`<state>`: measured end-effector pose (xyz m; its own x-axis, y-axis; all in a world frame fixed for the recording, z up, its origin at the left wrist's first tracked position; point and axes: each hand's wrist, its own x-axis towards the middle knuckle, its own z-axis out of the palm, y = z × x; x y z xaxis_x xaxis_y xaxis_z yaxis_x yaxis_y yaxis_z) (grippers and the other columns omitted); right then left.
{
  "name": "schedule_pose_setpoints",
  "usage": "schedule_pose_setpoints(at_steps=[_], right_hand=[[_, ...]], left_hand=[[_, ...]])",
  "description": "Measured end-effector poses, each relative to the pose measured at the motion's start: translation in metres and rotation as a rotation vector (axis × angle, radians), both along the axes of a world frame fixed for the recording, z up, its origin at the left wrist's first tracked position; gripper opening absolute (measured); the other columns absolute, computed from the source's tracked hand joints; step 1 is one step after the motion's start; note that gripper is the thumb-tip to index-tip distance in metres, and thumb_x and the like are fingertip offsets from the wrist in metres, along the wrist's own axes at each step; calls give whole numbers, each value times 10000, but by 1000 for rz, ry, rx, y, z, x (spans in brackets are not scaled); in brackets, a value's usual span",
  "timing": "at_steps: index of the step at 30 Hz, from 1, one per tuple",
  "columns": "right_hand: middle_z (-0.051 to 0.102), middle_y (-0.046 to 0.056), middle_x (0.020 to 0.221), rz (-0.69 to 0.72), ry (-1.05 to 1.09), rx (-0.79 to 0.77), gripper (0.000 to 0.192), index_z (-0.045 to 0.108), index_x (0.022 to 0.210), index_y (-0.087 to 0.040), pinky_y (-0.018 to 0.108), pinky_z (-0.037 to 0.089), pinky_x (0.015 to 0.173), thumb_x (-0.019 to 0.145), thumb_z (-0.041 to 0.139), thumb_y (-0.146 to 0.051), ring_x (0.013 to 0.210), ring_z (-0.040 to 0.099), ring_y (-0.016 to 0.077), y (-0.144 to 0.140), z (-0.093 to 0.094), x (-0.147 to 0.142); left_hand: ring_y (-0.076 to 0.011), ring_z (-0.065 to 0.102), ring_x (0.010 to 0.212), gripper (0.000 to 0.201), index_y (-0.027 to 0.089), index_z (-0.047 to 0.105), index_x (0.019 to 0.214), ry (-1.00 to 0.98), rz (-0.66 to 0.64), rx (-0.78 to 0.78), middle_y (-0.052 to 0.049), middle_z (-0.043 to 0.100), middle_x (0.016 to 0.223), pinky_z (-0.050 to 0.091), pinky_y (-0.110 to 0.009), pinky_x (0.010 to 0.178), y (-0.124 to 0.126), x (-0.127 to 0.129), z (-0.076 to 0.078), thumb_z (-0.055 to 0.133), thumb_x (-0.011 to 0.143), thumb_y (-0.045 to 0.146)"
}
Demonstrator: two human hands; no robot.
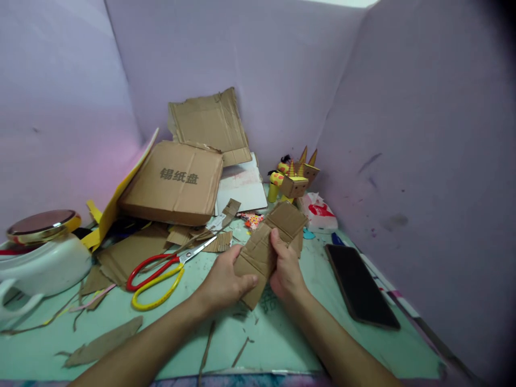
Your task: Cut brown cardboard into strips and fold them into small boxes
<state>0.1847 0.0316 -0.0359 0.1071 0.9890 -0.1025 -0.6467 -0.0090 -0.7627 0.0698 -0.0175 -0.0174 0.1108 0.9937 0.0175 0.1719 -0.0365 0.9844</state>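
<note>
Between my two hands is a creased strip of brown cardboard (258, 248), tilted above the green tabletop. My left hand (226, 277) grips its lower left edge, thumb lying on the face. On the right side my right hand (287, 269) holds it with the thumb pressed on top and the fingers behind, mostly hidden. Scissors (183, 260) with one red and one yellow handle lie left of my left hand, blades partly apart. Cardboard scraps (220, 242) and a small patterned piece (253, 221) sit just behind the strip.
A cardboard box (171, 183) and a torn cardboard sheet (212, 123) lean at the back. Cardboard animal figures (294, 185) and a tissue pack (320, 212) stand at back right. A phone (360, 285) lies right; a white mug (44, 269) is left. Walls enclose the table (169, 344).
</note>
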Motion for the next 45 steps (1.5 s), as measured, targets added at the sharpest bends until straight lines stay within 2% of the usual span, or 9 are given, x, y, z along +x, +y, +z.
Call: schedule_pose_setpoints(at_steps=[3, 7, 10, 18, 25, 32, 38, 40, 45], right_hand=[[715, 31, 773, -53, -78, -86, 386, 645, 898, -145, 307, 525, 665, 599, 727, -374, 716, 648, 195, 5, -3, 3], [695, 11, 654, -117, -93, -127, 324, 646, 804, -133, 315, 520, 656, 573, 737, -341, 645, 635, 186, 15, -8, 10], [698, 18, 660, -125, -88, -110, 304, 650, 780, -134, 315, 515, 672, 571, 740, -335, 673, 640, 193, 17, -10, 12], [721, 41, 773, -65, -29, -64, 377, 647, 879, -137, 308, 522, 696, 588, 736, -361, 744, 658, 197, 11, 3, 13], [724, -9, 730, 62, 110, -88, 344, 650, 878, -189, 295, 528, 711, 571, 762, -296, 743, 667, 182, 11, 9, 16], [712, 30, 622, 228, 172, -184, 254, 674, 779, -172, 376, 541, 670, 616, 723, -361, 619, 670, 226, 16, 15, 32], [719, 40, 932, 115, 96, 13, 455, 626, 1020, -210, 341, 518, 769, 590, 762, -264, 899, 649, 226, 13, 13, 34], [718, 53, 921, 120, 51, 54, 432, 630, 1005, -192, 339, 516, 770, 603, 755, -286, 904, 645, 232, 7, 15, 30], [714, 68, 804, 333, -70, 165, 345, 656, 936, -152, 327, 519, 683, 657, 714, -347, 723, 662, 215, -20, 27, 13]], left_hand=[[-165, 614, 689, 409, 132, 551, 966, -86, -55, -38, -29, 645, 816, 492, -240, 562, 2, 1, -7, 692, 598, 243], [-123, 576, 435, 441, 112, 514, 913, -299, -198, -363, -32, 636, 633, 413, -181, 333, 8, -1, -19, 700, 615, 379], [-112, 576, 401, 399, 117, 501, 866, -320, -224, -448, -37, 635, 601, 399, -156, 298, 9, -1, -24, 659, 667, 424], [-128, 569, 358, 388, 156, 436, 863, -226, -177, -278, 29, 593, 485, 440, -189, 305, -3, 8, -15, 659, 655, 396], [-92, 474, 294, 354, 160, 420, 821, -101, -168, -254, 66, 504, 390, 350, -155, 273, -5, 5, -12, 584, 669, 434], [-51, 369, 367, 358, 106, 562, 802, 14, -233, -185, 33, 493, 547, 326, -175, 322, -8, 3, -19, 599, 630, 417], [-113, 453, 551, 324, 127, 605, 658, 157, -339, -80, 18, 532, 583, 361, -192, 482, -7, -11, -17, 641, 623, 447], [-141, 489, 614, 359, 141, 617, 734, 168, -269, -6, 5, 563, 647, 389, -204, 529, -6, -15, -10, 624, 647, 489], [-180, 544, 707, 532, 158, 519, 1044, -61, 112, 150, -39, 581, 775, 438, -239, 609, -5, -16, 10, 525, 721, 580]])
